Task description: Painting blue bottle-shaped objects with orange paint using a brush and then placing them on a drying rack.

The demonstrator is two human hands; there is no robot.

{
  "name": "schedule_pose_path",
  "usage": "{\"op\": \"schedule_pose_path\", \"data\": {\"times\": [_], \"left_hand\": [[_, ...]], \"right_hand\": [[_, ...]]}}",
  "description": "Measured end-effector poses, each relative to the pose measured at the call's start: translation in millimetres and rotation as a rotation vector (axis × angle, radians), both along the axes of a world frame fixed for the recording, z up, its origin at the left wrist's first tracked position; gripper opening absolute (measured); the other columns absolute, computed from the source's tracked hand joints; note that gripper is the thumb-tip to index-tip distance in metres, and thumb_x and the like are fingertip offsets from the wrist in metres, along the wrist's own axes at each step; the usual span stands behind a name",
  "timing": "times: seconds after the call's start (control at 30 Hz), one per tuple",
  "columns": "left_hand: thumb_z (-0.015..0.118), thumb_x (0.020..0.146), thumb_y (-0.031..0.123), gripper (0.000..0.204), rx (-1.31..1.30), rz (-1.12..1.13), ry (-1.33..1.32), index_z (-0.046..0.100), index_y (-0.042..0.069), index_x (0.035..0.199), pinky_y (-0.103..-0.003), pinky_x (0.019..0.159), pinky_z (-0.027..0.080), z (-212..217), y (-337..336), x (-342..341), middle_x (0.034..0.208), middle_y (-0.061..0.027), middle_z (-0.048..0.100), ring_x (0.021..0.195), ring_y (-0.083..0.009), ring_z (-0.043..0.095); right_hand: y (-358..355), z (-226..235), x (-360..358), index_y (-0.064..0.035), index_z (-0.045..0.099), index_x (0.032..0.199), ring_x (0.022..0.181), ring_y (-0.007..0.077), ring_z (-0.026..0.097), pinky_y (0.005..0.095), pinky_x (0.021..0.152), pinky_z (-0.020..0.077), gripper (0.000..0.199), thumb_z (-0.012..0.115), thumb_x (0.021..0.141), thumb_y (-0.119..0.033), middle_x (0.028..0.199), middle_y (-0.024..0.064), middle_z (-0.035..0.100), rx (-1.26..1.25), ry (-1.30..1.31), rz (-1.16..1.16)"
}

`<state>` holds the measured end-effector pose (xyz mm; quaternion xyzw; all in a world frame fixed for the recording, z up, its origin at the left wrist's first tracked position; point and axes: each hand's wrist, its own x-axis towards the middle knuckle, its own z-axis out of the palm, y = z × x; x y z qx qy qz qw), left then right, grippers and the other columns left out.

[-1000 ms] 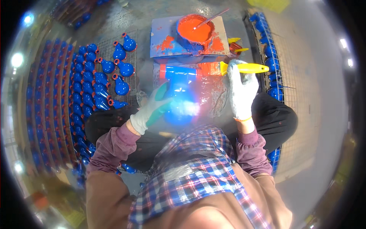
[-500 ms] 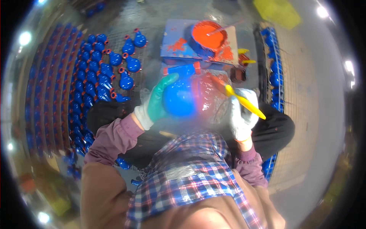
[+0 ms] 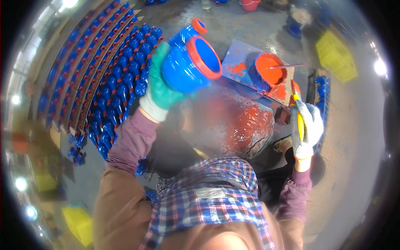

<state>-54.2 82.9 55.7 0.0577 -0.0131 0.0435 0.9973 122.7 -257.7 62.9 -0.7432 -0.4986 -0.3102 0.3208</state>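
Observation:
My left hand [image 3: 159, 85], in a green-coated glove, is closed round a blue pipe fitting [image 3: 177, 68] lifted to the left of centre. The fitting has a wide open mouth with an orange-red rim and a smaller orange-red rimmed end behind it. On the right, my white-gloved right hand [image 3: 310, 127] grips a paintbrush [image 3: 300, 123] by its yellow handle, its orange-coated bristles pointing up. Between the hands sits a rounded stand [image 3: 254, 125] smeared with wet red paint, partly blurred. Beyond it is a paint bucket [image 3: 257, 77] of orange-red paint with a stick in it.
The bucket stands on a paint-spattered board [image 3: 237, 54]. Rows of blue fittings [image 3: 121, 89] with red ends fill the left side. More blue fittings [image 3: 323, 89] lie in a rack at the right. Yellow crates [image 3: 335, 56] and a red bucket [image 3: 250, 4] stand farther off.
My left hand has lifted the fitting off the stand, up and leftward, and its mouth now faces right. The brush has moved right, away from the fitting. The whole view has swung.

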Motion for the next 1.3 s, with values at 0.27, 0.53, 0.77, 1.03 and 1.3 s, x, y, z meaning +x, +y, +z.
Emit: {"op": "schedule_pose_path", "data": {"times": [0.27, 0.53, 0.77, 1.03, 1.3], "left_hand": [[0.057, 0.09, 0.059, 0.065, 0.64, 0.514, 0.406, 0.052, 0.012, 0.135, -0.041, 0.045, 0.057, 13.6, 61.4, -116.6, 0.121, -0.0153, 0.064, 0.084, -0.0374, 0.071], [0.063, 0.092, 0.044, 0.047, 0.609, 0.508, 0.919, 0.057, 0.015, 0.129, -0.037, 0.066, 0.059, -100.6, 43.7, -180.3, 0.112, -0.0065, 0.066, 0.093, -0.0211, 0.068], [0.058, 0.097, 0.029, 0.035, 0.49, 0.353, 0.992, 0.058, 0.012, 0.128, -0.032, 0.083, 0.056, -174.7, 4.3, -183.2, 0.113, -0.0043, 0.066, 0.097, -0.0176, 0.066], [0.054, 0.096, 0.049, 0.051, 0.423, 0.162, 0.957, 0.057, 0.008, 0.127, -0.036, 0.084, 0.056, -236.2, -32.0, -251.1, 0.113, -0.0078, 0.066, 0.099, -0.0234, 0.067], [0.056, 0.093, 0.053, 0.054, 0.443, 0.268, 1.04, 0.055, 0.012, 0.128, -0.039, 0.082, 0.057, -220.3, -49.0, -248.9, 0.115, -0.0065, 0.065, 0.097, -0.0234, 0.067]], "right_hand": [[12.0, 3.4, -1.9, -0.0079, 0.068, 0.112, 0.071, 0.0256, 0.063, 0.0323, 0.064, 0.0502, 0.037, 0.075, 0.077, 0.004, 0.085, 0.0117, 0.065, -0.07, -0.063, 0.006], [30.4, -6.2, -2.7, -0.0052, 0.067, 0.111, 0.074, 0.0255, 0.063, 0.0332, 0.067, 0.0515, 0.03, 0.071, 0.082, 0.003, 0.09, 0.0133, 0.066, -0.115, 0.065, 0.018], [29.9, 12.1, -11.0, -0.0031, 0.068, 0.11, 0.073, 0.0252, 0.063, 0.0337, 0.066, 0.051, 0.027, 0.069, 0.084, 0.001, 0.086, 0.0121, 0.065, -0.181, 0.091, -0.072], [56.2, -30.6, 50.1, 0.0033, 0.062, 0.116, 0.092, 0.0106, 0.059, 0.0257, 0.08, 0.0488, 0.025, 0.066, 0.092, -0.003, 0.105, 0.0083, 0.065, 0.421, 0.793, -0.075], [45.3, -98.3, 144.2, 0.0007, 0.064, 0.106, 0.073, 0.0165, 0.064, 0.0311, 0.069, 0.051, 0.026, 0.067, 0.09, -0.019, 0.085, 0.0094, 0.069, 0.327, 0.852, -0.388]]}}
